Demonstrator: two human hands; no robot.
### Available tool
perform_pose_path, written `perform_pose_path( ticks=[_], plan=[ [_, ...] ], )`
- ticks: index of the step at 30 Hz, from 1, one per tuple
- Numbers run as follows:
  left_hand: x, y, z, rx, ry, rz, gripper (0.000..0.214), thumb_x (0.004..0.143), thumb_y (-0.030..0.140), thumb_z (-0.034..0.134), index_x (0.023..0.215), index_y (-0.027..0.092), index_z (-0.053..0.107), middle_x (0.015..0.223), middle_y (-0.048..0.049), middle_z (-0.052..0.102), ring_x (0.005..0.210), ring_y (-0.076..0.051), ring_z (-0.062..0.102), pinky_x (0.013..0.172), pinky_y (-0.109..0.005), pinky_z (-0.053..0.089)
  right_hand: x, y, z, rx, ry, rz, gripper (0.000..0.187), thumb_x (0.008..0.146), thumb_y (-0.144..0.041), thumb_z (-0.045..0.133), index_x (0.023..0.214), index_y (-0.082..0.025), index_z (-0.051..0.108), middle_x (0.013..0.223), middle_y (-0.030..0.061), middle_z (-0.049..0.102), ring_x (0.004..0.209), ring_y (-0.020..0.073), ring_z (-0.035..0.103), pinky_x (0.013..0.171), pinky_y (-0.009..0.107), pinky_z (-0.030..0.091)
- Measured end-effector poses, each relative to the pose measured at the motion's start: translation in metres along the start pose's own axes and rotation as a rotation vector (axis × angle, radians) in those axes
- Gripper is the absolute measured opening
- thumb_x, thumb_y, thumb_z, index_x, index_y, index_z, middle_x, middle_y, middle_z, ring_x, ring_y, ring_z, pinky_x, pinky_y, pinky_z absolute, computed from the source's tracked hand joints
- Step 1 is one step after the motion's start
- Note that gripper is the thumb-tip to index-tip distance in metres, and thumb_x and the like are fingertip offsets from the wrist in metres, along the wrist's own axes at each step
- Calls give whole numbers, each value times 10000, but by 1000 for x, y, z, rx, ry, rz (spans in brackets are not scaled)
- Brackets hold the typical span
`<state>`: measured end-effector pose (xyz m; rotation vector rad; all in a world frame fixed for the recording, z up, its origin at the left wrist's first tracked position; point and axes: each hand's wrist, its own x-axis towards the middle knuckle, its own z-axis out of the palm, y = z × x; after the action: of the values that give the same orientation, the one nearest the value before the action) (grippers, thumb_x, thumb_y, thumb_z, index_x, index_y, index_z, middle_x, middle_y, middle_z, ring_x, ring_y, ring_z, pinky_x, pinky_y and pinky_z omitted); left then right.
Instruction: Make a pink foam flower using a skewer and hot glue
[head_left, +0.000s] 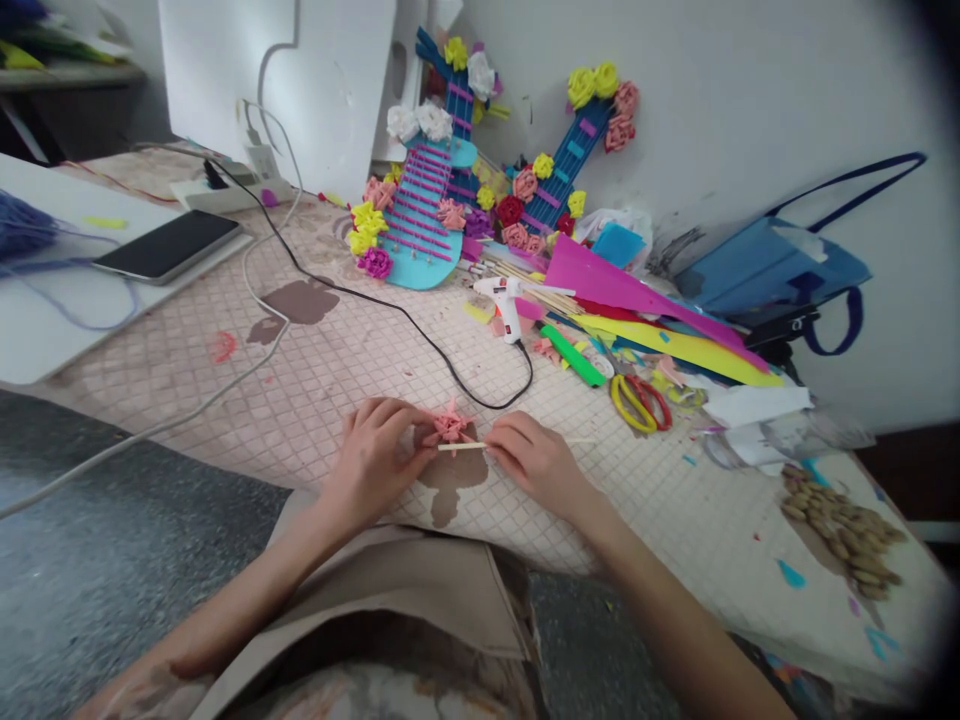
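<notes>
My left hand (381, 450) is closed on a pink paper flower (451, 425) with pointed petals, holding it by its left side just above the front edge of the table. In my right hand (541, 462) a thin pale wooden stick (462, 446) is pinched between thumb and fingers. The stick lies level across the flower's near side, its left end close to my left thumb. Whether the stick touches the petals I cannot tell. Beyond my hands a white hot glue gun (507, 304) rests on the table, its black cord curving towards me.
Yellow and red scissors (634, 403) and a green cutter (574, 355) lie right of the glue gun, before coloured paper sheets (637, 300). Paper instruments with flowers (424, 215) lean at the back. A phone (169, 246), a blue bag (780, 260) and peanuts (840, 525) sit farther out.
</notes>
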<state>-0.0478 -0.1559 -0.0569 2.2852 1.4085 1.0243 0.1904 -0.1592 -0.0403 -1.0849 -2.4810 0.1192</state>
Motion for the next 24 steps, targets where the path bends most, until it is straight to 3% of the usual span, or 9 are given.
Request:
perform_pose_path(
  ticks=[7,24],
  plan=[
    [-6,9,5,11,48,31,350,711,212,763,1006,218,573,998,-42,629,978,-246,525,858,-407,376,8,-6,6,-17,22,-39,138,932,-180,453,980,-173,582,988,90,619,931,196,581,780,328,515],
    [-7,21,19,169,70,-12,250,762,257,718,952,220,560,990,-54,638,976,-264,517,845,-442,337,7,-6,11,8,5,14,122,942,-205,455,954,-185,575,988,85,614,923,199,579,773,328,507]
  ],
)
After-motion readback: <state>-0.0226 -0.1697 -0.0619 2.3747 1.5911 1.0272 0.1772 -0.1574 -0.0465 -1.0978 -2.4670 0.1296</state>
